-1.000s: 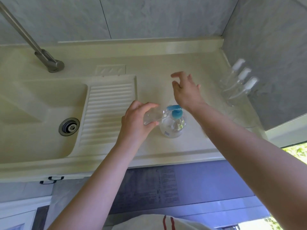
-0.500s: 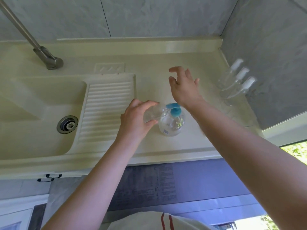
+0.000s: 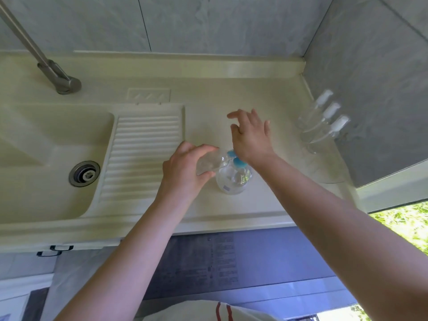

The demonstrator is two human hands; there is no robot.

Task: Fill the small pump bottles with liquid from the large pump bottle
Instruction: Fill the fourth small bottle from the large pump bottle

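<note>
- The sink basin (image 3: pixel 46 158) and ribbed drainboard (image 3: pixel 143 156) lie at the left, apart from the work.
- The left hand (image 3: pixel 183 172) curls its fingers round a small clear bottle (image 3: pixel 209 162), tilted, its long axis running left to right, its open end at the blue spout.
- The large pump bottle (image 3: pixel 234 179) stands upright just right of it.
- The right hand (image 3: pixel 251 135) presses its heel on the blue pump head (image 3: pixel 238 162), fingers spread and straight.
- Three small pump bottles (image 3: pixel 324 126) wait by the right wall, nearer the right hand.
</note>
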